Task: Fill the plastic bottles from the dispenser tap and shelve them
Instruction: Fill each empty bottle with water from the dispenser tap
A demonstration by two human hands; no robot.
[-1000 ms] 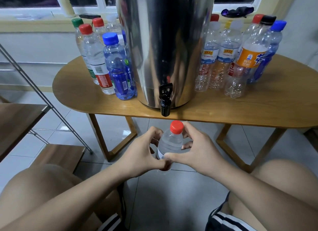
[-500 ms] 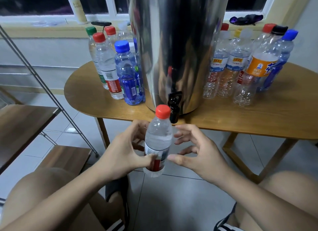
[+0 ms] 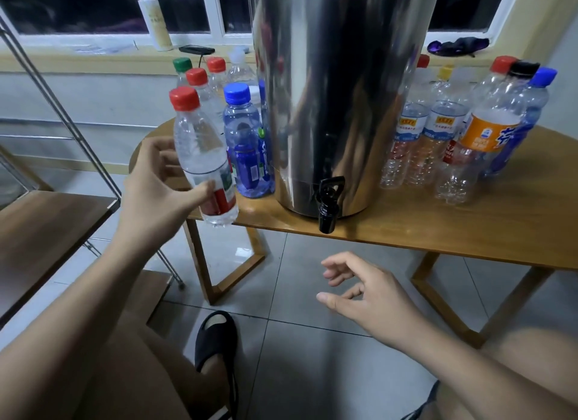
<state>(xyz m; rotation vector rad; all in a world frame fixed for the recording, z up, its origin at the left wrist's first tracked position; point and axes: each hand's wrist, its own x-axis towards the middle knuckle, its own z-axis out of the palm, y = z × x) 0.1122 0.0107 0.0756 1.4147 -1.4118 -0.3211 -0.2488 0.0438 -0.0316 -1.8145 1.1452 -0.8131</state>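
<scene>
The left hand [image 3: 156, 181] grips a capped, seemingly full bottle [image 3: 203, 156] at nine o'clock from the dispenser tap [image 3: 327, 205], the right hand [image 3: 369, 297] hangs loose and empty at six o'clock, so shelving seems in hand, calling for a steady carry to the shelf [image 3: 40, 225] at nine o'clock.

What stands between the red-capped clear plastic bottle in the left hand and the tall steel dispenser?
A blue-capped blue-tinted plastic bottle standing on the wooden table, seen in the head view.
</scene>
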